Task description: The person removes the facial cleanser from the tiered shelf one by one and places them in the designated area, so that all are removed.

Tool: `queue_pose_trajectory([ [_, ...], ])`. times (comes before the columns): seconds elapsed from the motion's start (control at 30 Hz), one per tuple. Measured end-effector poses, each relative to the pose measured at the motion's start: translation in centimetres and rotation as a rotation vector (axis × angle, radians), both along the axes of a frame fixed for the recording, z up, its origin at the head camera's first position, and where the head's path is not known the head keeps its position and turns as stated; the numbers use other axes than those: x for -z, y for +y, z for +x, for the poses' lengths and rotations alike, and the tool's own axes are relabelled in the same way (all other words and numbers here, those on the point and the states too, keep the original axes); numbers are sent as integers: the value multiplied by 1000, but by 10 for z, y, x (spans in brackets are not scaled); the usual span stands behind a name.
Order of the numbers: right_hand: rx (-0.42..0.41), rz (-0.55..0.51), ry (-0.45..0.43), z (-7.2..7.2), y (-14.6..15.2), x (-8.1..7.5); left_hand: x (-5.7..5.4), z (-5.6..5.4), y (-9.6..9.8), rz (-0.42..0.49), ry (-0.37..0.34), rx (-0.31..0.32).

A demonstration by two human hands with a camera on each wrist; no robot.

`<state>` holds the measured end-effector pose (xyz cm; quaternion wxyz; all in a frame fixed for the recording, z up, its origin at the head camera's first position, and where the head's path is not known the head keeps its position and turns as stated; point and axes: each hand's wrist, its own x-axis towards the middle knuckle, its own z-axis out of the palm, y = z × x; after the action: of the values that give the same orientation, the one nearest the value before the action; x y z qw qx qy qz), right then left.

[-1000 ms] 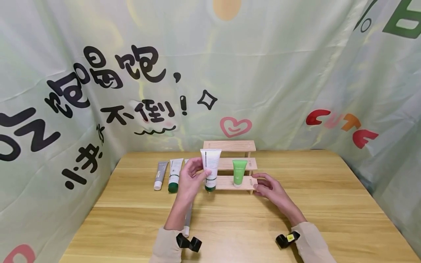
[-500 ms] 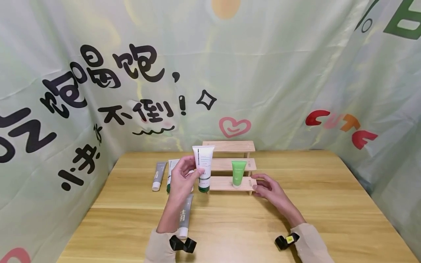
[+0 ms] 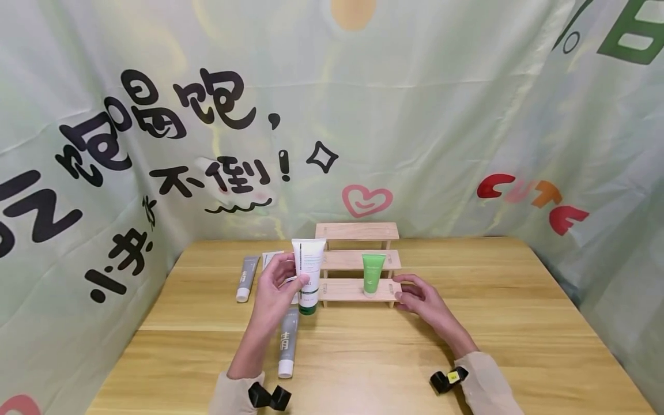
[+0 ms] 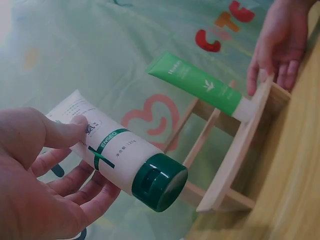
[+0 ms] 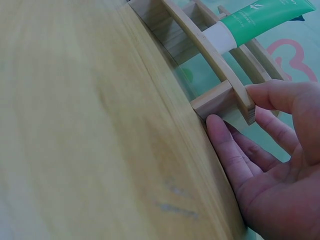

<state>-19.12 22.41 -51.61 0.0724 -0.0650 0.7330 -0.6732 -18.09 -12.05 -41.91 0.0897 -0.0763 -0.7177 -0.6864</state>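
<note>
Just left of the stepped wooden rack (image 3: 339, 292), my left hand (image 3: 271, 291) holds a white cosmetic tube (image 3: 310, 262) between thumb and fingers. The tube is upright with its dark green cap down, and in the left wrist view that cap (image 4: 161, 182) is plain to see. On the rack's lowest step a small green tube (image 3: 373, 274) stands on its white cap. My right hand (image 3: 427, 302) grips the right end of that step; in the right wrist view its fingers (image 5: 270, 95) touch the end of the board.
A grey tube (image 3: 248, 278) lies at the left on the wooden table (image 3: 197, 357). Another white tube (image 3: 268, 257) is partly hidden behind my left hand. A second grey tube (image 3: 288, 349) lies nearer, by my left forearm. A printed curtain (image 3: 425, 132) hangs behind.
My left hand has moved left with the white tube, from in front of the rack to beside its left end, and slightly lower. My right hand stays at the rack.
</note>
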Motion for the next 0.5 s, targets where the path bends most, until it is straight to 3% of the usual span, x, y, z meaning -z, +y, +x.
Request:
queue_pose_trajectory([
  [0.5,-8,-23,-4,-1,-1,1,0,23,-34,-99,-68,-2],
])
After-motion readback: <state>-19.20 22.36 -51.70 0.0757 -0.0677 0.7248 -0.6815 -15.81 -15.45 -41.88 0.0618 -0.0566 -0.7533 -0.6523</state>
